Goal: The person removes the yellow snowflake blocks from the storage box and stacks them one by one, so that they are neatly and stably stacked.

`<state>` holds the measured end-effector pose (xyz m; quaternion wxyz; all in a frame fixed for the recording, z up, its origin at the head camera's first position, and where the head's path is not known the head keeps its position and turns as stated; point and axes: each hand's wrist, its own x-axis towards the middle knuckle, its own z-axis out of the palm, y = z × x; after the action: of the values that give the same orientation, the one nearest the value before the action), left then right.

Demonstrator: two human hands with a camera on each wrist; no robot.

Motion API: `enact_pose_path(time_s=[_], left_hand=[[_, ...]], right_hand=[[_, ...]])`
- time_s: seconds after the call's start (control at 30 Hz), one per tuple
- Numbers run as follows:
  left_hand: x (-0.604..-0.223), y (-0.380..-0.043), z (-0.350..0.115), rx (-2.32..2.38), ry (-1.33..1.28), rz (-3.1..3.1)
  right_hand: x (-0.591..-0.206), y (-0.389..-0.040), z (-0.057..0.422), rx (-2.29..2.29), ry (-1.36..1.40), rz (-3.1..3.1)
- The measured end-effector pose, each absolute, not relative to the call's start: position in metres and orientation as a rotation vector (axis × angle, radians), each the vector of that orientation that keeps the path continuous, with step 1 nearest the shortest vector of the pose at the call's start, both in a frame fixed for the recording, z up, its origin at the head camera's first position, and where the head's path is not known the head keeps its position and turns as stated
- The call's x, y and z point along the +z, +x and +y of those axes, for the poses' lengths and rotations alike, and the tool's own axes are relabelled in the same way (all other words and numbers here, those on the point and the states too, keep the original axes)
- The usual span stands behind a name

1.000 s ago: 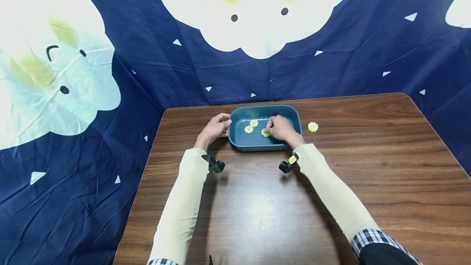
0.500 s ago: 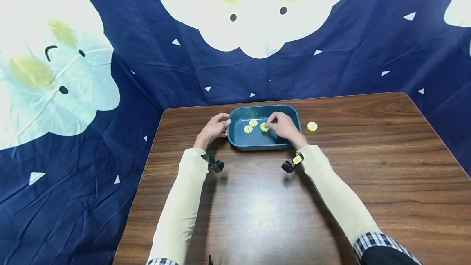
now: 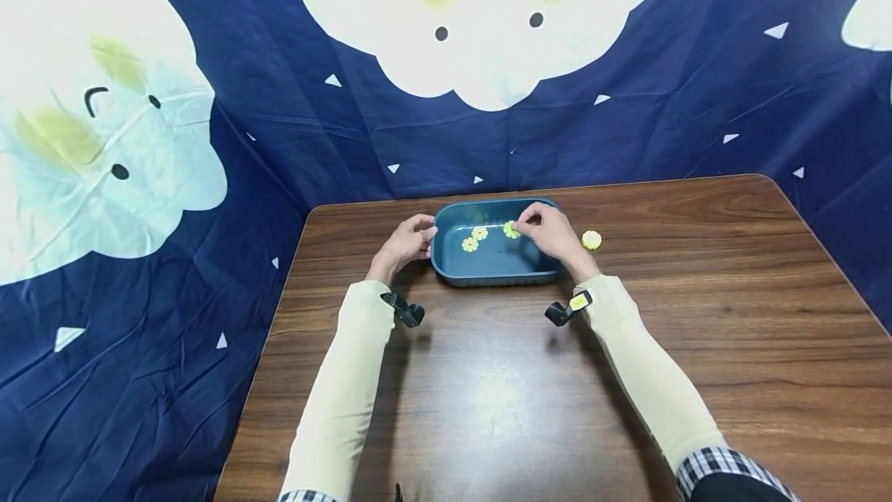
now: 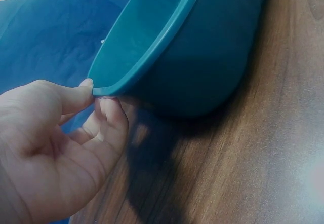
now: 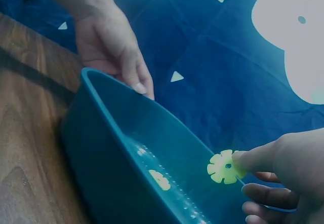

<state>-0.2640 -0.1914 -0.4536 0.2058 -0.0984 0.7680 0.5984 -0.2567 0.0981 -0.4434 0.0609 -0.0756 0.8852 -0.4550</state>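
A dark teal rectangular basin (image 3: 496, 268) stands near the back of the table. My left hand (image 3: 406, 245) grips its left end; in the left wrist view the thumb lies on the rim (image 4: 147, 62) with curled fingers underneath. Over the basin's right part, my right hand (image 3: 552, 234) pinches a yellow-green flower-shaped piece (image 5: 221, 166) between thumb and finger. That piece has notched petals and a hole in its middle. Two paler yellow flower pieces, one nearer (image 3: 470, 244) and one farther (image 3: 480, 232), lie on the basin floor, side by side.
Right of the basin, a yellow scalloped piece (image 3: 591, 240) sits on the brown wooden table (image 3: 711, 277). A dark blue cloth (image 3: 272, 84) with white clouds hangs behind and to the left of the table.
My right hand has moved right and back with the yellow-green flower piece, which has come up from low in the basin. The left hand keeps its grip on the basin.
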Motion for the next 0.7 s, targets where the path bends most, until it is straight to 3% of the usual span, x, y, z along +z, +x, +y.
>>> enact_pose_path(time_s=[0.7], left_hand=[[-0.453,-0.263,-0.191,1.662,-0.269,2.148]], right_hand=[[-0.442,-0.251,0.146,-1.578,-0.062,2.726]])
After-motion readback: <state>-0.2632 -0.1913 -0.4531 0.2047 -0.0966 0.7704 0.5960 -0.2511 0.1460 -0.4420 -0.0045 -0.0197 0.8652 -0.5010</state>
